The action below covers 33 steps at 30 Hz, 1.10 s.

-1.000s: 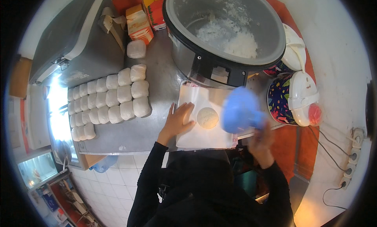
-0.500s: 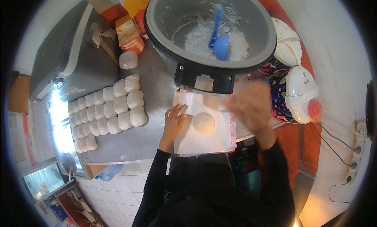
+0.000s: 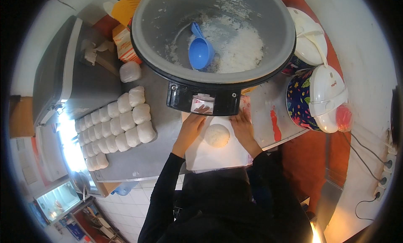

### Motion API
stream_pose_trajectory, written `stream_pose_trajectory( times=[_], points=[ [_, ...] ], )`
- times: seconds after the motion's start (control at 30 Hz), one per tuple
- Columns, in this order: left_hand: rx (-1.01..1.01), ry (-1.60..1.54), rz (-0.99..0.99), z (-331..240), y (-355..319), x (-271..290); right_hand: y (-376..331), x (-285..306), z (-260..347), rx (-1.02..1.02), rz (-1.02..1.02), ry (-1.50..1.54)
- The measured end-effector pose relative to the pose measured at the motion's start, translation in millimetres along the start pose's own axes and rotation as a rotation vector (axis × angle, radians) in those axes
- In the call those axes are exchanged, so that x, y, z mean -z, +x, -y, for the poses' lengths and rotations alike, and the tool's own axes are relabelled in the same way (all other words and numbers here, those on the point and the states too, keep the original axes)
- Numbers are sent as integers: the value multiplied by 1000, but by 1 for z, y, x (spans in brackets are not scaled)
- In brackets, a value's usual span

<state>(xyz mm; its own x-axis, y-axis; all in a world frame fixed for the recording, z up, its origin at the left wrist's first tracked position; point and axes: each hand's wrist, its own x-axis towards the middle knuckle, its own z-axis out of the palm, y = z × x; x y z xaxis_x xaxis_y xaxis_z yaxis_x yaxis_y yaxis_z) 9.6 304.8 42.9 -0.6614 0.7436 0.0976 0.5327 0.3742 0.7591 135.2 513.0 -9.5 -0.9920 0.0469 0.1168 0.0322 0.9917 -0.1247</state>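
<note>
A round white mound of rice [image 3: 217,136] sits on a sheet of white paper [image 3: 218,159] at the table's near edge. To the left of the mound, my left hand [image 3: 192,126] lies on the paper with its fingers stretched away from me. On the other side, my right hand [image 3: 242,128] rests on the sheet's right part, fingers extended forward. The fingertips of both reach the pot's black handle bracket [image 3: 224,98], which partly covers them. Above stands a big grey pot [image 3: 142,41] with loose white rice [image 3: 241,49] inside and a blue scoop [image 3: 201,53] leaning in it.
Rows of white wrapped packs [image 3: 126,120] cover the table [image 3: 163,146] on the left, with one pack [image 3: 130,71] apart. A grey cool box [image 3: 90,66] stands behind them. Two white-lidded flowered containers [image 3: 300,94] stand at right, near wall sockets [image 3: 385,178].
My right hand, blurred and raised on the right before, has come down onto the paper. My left hand has moved forward along the sheet. The blue scoop has shifted left in the pot.
</note>
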Motion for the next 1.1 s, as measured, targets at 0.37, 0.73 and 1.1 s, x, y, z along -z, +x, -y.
stream_pose_trajectory(
  times=[0.37,0.73,1.1],
  points=[
    [-158,481,93,16,25,-18,-10,3,-7,138,-174,272],
    [-243,361,275,4,38,4,32,23,-28,-146,349,582],
    [34,-4,903,-11,76,30,23,55,-70,-377,377,1125]
  ],
)
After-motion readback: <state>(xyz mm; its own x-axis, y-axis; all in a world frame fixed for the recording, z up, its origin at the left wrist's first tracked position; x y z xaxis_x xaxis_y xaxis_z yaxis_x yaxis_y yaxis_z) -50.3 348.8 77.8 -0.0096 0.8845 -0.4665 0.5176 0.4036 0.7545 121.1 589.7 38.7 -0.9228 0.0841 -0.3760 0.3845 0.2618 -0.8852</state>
